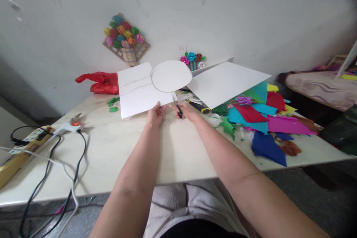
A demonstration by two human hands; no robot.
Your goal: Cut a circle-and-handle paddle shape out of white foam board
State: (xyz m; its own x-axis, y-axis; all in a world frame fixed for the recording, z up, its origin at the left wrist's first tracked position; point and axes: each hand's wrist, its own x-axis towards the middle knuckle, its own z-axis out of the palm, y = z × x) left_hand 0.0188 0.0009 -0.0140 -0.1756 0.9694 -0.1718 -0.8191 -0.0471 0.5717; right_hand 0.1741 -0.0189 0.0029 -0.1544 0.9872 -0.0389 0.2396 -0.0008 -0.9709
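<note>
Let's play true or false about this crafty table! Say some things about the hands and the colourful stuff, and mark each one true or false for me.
1. The right hand holds scissors. True.
2. The left hand is up on the wall. False: it is at the near edge of the white board.
3. The plastic bag is blue. False: it is red.
4. A purple flower lies among the coloured sheets. True.
5. The bright pink sheet lies left of both hands. False: it lies to their right.
6. A bunch of colourful flowers is against the wall. True.
</note>
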